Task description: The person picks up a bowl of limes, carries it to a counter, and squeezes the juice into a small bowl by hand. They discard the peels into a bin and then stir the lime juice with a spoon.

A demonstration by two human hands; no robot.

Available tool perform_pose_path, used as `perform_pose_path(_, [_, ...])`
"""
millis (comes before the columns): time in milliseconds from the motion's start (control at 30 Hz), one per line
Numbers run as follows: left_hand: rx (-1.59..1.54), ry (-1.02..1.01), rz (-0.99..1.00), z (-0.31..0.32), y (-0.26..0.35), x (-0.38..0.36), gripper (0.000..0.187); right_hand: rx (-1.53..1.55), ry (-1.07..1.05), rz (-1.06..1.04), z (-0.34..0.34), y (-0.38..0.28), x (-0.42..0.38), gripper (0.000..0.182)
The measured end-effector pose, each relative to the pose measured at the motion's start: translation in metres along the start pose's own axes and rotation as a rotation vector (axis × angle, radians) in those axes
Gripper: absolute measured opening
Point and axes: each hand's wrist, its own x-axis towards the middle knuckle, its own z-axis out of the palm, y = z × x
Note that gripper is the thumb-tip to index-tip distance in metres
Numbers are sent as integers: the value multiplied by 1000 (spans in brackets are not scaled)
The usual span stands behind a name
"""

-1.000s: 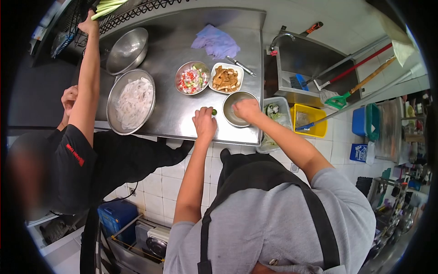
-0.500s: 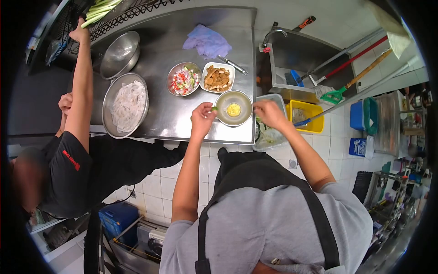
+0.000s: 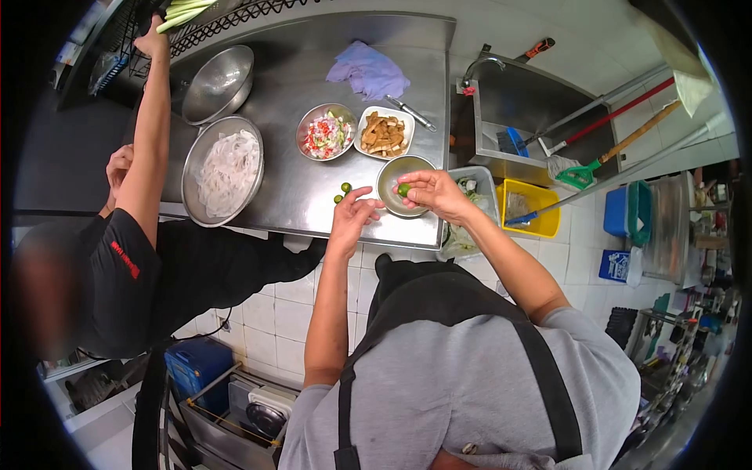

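Here's the lime (image 3: 403, 189), small, round and bright green, with a shine on its skin, up over the small metal bowl (image 3: 403, 164). The right hand (image 3: 436, 193) has it, thumb and fingertips pinching, the arm reaching in from the near right. The left hand (image 3: 357, 218) is just left of the bowl, fingers loosely spread and curved, nothing gripped. Two more limes (image 3: 345, 188) sit right by it; whether a finger touches them, I can't tell.

The right hand covers part of the bowl, so its contents are hard to see. Just beyond is a white dish (image 3: 385, 135) of brown pieces, a bowl of chopped vegetables (image 3: 327, 133) to its left. Farther back on the surface (image 3: 294, 188), there's a crumpled purple cloth (image 3: 364, 69). Over left, a large bowl of pale strips (image 3: 225, 174) stands near another person's raised arm (image 3: 152, 133), well apart from these hands.
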Motion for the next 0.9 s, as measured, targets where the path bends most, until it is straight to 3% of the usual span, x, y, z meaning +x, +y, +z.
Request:
perform_pose_path(133, [-87, 96, -67, -35, -29, -13, 37, -12, 21, 63, -10, 5, 3, 34])
perform_pose_path(233, [-164, 143, -102, -59, -54, -22, 32, -472, 113, 1, -18, 20, 16, 37])
perform_pose_path(333, [-182, 202, -155, -67, -60, -31, 31, -1252, 115, -241, -24, 21, 24, 36])
perform_pose_path(533, [-224, 220, -146, -73, -64, -37, 32, -1486, 93, -128, -34, 52, 53, 22])
perform_pose_path(767, [-252, 226, -128, -82, -71, -39, 29, -1668, 20, -150, -30, 57, 68, 15])
perform_pose_path(900, [-248, 244, -141, -84, -76, -42, 28, -1675, 39, -171, -38, 71, 74, 27])
